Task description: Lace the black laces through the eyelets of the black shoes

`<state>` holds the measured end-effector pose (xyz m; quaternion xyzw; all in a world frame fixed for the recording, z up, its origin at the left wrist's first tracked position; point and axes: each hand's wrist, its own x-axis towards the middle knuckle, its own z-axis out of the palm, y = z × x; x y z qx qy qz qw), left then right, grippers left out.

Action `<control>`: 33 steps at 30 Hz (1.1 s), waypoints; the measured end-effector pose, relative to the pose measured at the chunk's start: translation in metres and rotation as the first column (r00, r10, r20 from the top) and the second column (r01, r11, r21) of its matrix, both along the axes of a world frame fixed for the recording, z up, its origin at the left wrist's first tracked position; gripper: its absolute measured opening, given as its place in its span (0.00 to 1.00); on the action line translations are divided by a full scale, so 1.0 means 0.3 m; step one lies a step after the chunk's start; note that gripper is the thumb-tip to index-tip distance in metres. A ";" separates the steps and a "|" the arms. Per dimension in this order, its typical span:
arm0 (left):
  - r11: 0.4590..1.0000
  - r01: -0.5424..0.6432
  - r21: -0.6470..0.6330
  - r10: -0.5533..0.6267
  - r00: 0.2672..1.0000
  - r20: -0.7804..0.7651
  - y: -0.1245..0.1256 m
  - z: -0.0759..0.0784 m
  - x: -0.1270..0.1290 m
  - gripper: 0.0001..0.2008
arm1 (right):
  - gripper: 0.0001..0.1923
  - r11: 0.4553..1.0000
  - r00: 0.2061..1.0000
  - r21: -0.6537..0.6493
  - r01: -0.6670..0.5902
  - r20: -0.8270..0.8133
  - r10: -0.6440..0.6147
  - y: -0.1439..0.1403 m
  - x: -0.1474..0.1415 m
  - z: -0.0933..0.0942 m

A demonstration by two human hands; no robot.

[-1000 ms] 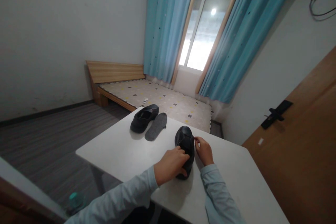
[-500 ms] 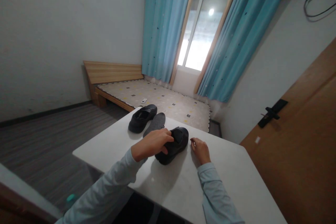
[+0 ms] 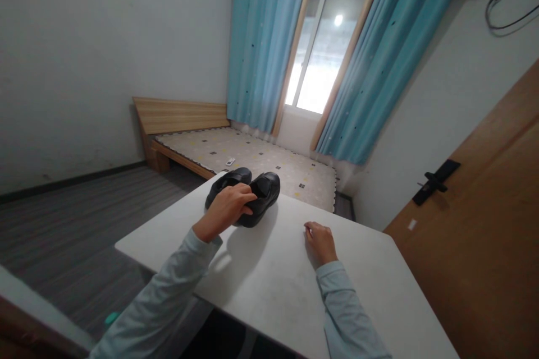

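My left hand grips a black shoe by its heel side, thumb on the near face and fingers at the opening. The shoe is beside a second black shoe, which stands farther left and is partly covered by my hand. Whether the held shoe touches the table cannot be made out. The grey insole is hidden behind the held shoe and my hand. My right hand rests on the white table, to the right of the shoes, its fingers curled in with nothing visible in them.
Beyond the table is a bed with a patterned mattress and a small white object on it. Blue curtains frame the window. A wooden door stands at the right, and a green item lies on the floor.
My left hand has carried the black shoe left and away from me, next to the other shoe. The grey insole has gone out of sight behind it. My right hand has stayed put.
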<state>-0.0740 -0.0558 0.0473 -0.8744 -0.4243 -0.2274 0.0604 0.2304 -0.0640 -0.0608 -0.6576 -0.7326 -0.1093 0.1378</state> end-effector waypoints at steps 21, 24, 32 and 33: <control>0.941 -0.333 -0.059 0.333 0.943 -0.004 0.083 -0.201 -0.024 0.26 | 0.11 1.000 1.000 -0.022 0.018 0.004 -0.018 -0.007 -0.014 0.017; 0.937 -0.345 -0.059 0.345 0.938 -0.008 0.089 -0.204 -0.025 0.25 | 0.10 0.999 1.000 -0.024 0.025 0.002 -0.025 -0.008 -0.018 0.019; 0.932 -0.360 -0.036 0.360 0.933 -0.009 0.098 -0.198 -0.060 0.22 | 0.10 0.999 1.000 -0.045 0.004 0.003 -0.003 -0.012 -0.023 0.017; 0.932 -0.361 -0.041 0.360 0.933 -0.019 0.098 -0.191 -0.060 0.21 | 0.11 0.999 1.000 -0.048 -0.002 -0.003 0.002 -0.012 -0.023 0.017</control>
